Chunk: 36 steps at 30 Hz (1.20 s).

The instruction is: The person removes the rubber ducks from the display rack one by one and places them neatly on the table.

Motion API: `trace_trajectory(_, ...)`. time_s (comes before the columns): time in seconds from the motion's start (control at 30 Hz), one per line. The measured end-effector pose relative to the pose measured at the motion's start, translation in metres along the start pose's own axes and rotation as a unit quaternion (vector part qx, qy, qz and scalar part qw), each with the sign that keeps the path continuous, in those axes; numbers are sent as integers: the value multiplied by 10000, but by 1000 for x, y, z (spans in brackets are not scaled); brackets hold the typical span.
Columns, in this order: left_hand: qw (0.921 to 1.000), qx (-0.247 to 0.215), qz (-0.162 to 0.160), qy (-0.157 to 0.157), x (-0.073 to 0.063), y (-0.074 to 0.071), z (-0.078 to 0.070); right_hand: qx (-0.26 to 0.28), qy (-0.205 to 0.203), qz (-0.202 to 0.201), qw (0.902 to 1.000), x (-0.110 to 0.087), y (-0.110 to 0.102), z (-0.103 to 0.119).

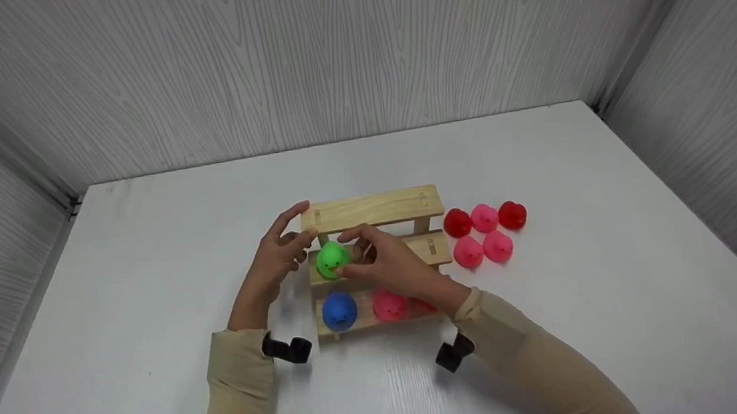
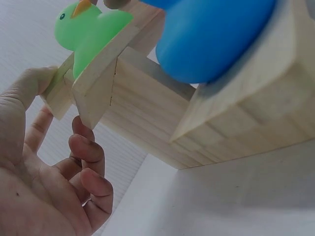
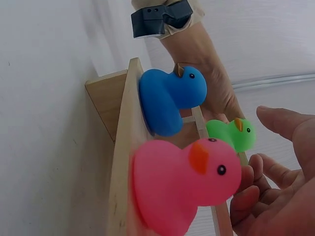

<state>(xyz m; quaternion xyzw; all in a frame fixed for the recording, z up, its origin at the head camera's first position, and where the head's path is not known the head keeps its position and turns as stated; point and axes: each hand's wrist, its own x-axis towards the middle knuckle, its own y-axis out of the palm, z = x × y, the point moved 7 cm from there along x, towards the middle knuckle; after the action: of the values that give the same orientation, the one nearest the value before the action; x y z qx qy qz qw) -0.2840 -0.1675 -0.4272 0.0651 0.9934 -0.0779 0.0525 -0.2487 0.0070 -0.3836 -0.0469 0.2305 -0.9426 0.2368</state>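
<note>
A three-tier wooden rack [image 1: 375,210] stands on the table. My left hand [image 1: 273,259] holds the left end of its top tier between thumb and index finger; the other fingers curl loosely below. On the middle tier's left end sits a green toy duck [image 1: 331,258]. Beside that duck is my right hand [image 1: 387,262], thumb and fingers apart around its right side; in the right wrist view the thumb [image 3: 283,120] looks clear of it. The bottom tier carries a blue duck [image 1: 339,311], a pink duck [image 1: 389,304] and a red one [image 1: 422,305] mostly hidden by my right wrist.
Right of the rack, several loose ducks stand on the white table [image 1: 614,265]: red ones [image 1: 457,223] and pink ones [image 1: 498,246]. Grey wood-grain panels [image 1: 329,57] enclose the table at the back and sides.
</note>
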Motion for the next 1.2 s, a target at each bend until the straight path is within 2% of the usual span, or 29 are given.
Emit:
trace_trajectory(0.23,10000,-9,2,25,1,-1,0,-161,-46,-55,9998,4,6,0)
trace_trajectory(0.47,9999,-148,41,28,0,0,-2,-833,275,94,9961,6,10,0)
trace_trajectory(0.7,9997,-221,54,29,0,0,0,-1277,201,92,9916,7,13,0)
trace_trajectory(1.0,9998,-190,67,10,0,0,0,-1298,228,4,9913,7,14,-1)
trace_trajectory(1.2,9999,-140,39,35,0,0,0,-966,202,59,9951,4,11,-1)
